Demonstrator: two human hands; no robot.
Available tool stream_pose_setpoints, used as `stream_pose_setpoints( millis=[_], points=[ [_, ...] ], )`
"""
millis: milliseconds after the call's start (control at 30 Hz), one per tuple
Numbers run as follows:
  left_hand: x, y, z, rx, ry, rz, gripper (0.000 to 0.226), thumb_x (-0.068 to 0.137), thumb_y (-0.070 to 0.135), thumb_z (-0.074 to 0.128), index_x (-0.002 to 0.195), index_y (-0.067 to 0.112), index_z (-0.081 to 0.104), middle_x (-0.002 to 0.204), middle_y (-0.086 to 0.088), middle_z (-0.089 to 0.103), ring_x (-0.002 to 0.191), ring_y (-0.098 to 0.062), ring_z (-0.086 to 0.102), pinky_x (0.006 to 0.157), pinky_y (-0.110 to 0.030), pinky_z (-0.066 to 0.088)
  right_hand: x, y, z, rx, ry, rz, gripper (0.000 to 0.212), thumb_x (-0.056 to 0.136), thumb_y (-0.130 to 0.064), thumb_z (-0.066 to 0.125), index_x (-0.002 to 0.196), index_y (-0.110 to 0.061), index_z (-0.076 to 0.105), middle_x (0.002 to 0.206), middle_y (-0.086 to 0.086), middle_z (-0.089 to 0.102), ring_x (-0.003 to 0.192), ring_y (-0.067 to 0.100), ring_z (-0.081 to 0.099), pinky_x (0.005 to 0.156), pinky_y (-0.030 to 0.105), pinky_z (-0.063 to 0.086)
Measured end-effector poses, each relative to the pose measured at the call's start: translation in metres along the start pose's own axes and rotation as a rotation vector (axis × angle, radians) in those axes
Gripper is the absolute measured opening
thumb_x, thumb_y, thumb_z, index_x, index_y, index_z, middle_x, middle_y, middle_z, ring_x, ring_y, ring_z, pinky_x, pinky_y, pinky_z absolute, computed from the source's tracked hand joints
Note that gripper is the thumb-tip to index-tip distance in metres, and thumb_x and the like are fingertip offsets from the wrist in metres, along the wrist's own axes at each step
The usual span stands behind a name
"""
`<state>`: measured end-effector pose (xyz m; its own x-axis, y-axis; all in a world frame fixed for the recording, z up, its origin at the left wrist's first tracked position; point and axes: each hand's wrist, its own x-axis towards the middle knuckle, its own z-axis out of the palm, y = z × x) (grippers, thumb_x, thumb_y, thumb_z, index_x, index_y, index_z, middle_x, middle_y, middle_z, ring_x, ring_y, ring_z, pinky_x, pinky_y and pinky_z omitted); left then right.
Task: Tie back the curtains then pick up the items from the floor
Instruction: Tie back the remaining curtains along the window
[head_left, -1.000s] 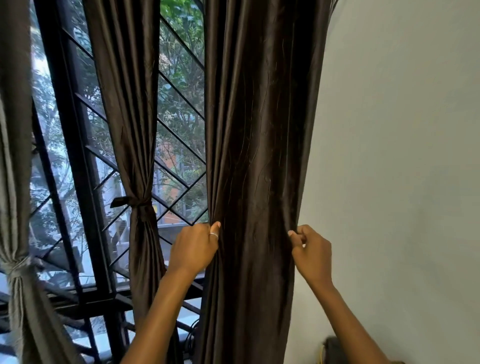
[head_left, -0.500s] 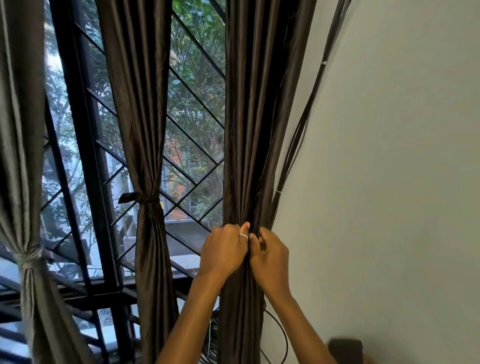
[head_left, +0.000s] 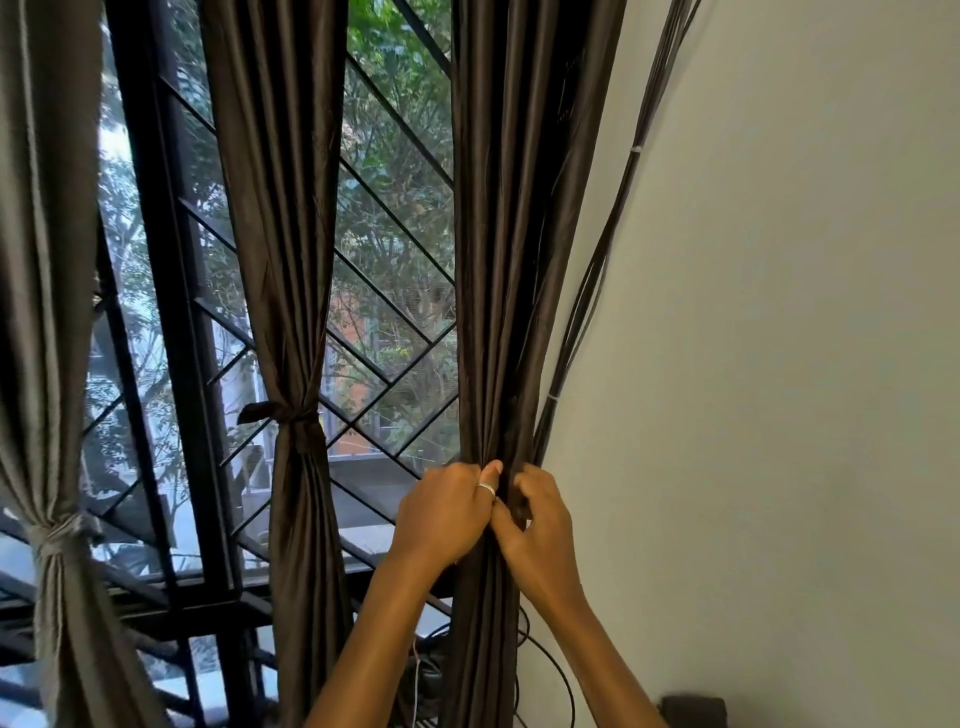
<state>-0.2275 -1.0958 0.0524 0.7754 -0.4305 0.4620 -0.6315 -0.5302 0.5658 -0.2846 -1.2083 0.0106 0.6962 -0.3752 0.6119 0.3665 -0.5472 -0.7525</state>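
While the left hand (head_left: 447, 512) and right hand (head_left: 540, 535) both clench the gathered curtain (head_left: 509, 260) bunched between their fingers (head_left: 491, 470), the folds above those fingers should be squeezed tight, with the cables (head_left: 587, 291) just right of them left out of the bundle.

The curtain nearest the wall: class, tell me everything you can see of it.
The curtain is dark brown with a satin-like sheen, hanging in long vertical pleats. It is gathered into a narrow bunch where the left hand and right hand meet, both curled round the folds. No tie shows on it. It hangs at the right end of the barred window, beside the pale wall and black cables.
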Motion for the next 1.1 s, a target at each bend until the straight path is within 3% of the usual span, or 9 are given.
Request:
stream_pose_setpoints(
  millis=[167,300,400,500,567,700,800,967,1100],
  points=[
    [-0.003,0.003,-0.005,-0.027,-0.025,0.013,0.053,0.103,0.048,0.039,0.056,0.025,0.044,0.054,0.005,0.049,0.056,-0.018,0.053,0.054,-0.031,0.035,-0.005,-0.005,0.005,-0.003,-0.034,0.02,0.019,0.085,-0.021,0.068,0.085,-0.021,0.049,0.079,0.0,0.057,0.069,0.011,0.058,0.056,0.025,0.047],
    [-0.007,0.002,-0.005,-0.053,-0.035,0.039,0.054,0.103,0.052,0.037,0.056,0.025,0.046,0.054,0.005,0.049,0.053,-0.011,0.051,0.053,-0.029,0.034,-0.004,-0.003,0.01,-0.06,0.022,0.004,0.016,0.097,-0.022,0.059,0.086,-0.019,0.048,0.074,-0.001,0.059,0.065,0.015,0.06,0.056,0.039,0.049],
    [-0.012,-0.005,-0.004,-0.061,-0.02,0.09,0.059,0.099,0.062,0.034,0.062,0.023,0.056,0.06,0.003,0.058,0.058,-0.008,0.056,0.053,-0.03,0.04,-0.004,-0.003,0.005,-0.06,0.004,0.018,0.016,0.101,-0.02,0.052,0.086,-0.017,0.048,0.071,0.0,0.06,0.062,0.016,0.058,0.055,0.038,0.047],
    [-0.018,-0.013,-0.001,-0.212,0.027,0.085,0.054,0.096,0.065,0.034,0.076,0.027,0.066,0.076,0.006,0.064,0.076,-0.006,0.06,0.065,-0.026,0.048,-0.005,-0.002,0.0,-0.044,0.001,0.047,0.016,0.103,-0.022,0.051,0.087,-0.019,0.049,0.072,0.002,0.06,0.064,0.016,0.059,0.059,0.041,0.05],
    [-0.02,-0.02,0.004,-0.302,0.042,-0.014,0.045,0.092,0.066,0.039,0.099,0.03,0.066,0.099,0.011,0.062,0.093,-0.001,0.059,0.08,-0.022,0.049,-0.006,-0.003,-0.002,0.002,0.006,0.096,0.015,0.102,-0.022,0.053,0.088,-0.019,0.051,0.076,0.001,0.062,0.069,0.015,0.062,0.065,0.042,0.054],
    [-0.022,-0.028,0.015,-0.487,-0.029,-0.206,0.07,0.085,0.071,0.05,0.139,0.025,0.047,0.137,0.007,0.051,0.125,-0.009,0.053,0.106,-0.038,0.048,-0.007,-0.011,-0.005,0.193,-0.013,0.2,0.014,0.101,-0.014,0.055,0.104,-0.026,0.062,0.095,-0.008,0.071,0.089,0.005,0.069,0.08,0.024,0.055],
    [-0.023,-0.017,0.013,-0.642,-0.096,-0.228,0.076,0.078,0.077,0.051,0.138,0.03,0.045,0.129,0.01,0.06,0.116,-0.004,0.059,0.103,-0.034,0.051,-0.006,-0.016,-0.008,0.461,-0.073,0.293,0.03,0.101,-0.007,0.053,0.124,-0.021,0.063,0.114,-0.004,0.074,0.105,0.013,0.07,0.089,0.025,0.055],
    [-0.017,-0.001,0.01,-0.684,-0.134,-0.16,0.052,0.081,0.068,0.058,0.126,0.043,0.051,0.114,0.021,0.066,0.101,0.006,0.065,0.083,-0.017,0.053,-0.002,-0.021,-0.016,0.723,-0.137,0.417,0.035,0.1,-0.005,0.049,0.133,-0.01,0.061,0.12,0.007,0.073,0.11,0.022,0.07,0.085,0.025,0.057],
    [-0.009,-0.003,0.011,-0.671,-0.11,-0.149,0.045,0.085,0.058,0.064,0.122,0.032,0.064,0.108,0.008,0.073,0.096,-0.006,0.071,0.084,-0.027,0.06,0.0,-0.021,-0.017,0.819,-0.149,0.491,0.033,0.1,-0.004,0.05,0.131,-0.006,0.061,0.118,0.015,0.072,0.109,0.031,0.07,0.084,0.032,0.06]
  ],
)
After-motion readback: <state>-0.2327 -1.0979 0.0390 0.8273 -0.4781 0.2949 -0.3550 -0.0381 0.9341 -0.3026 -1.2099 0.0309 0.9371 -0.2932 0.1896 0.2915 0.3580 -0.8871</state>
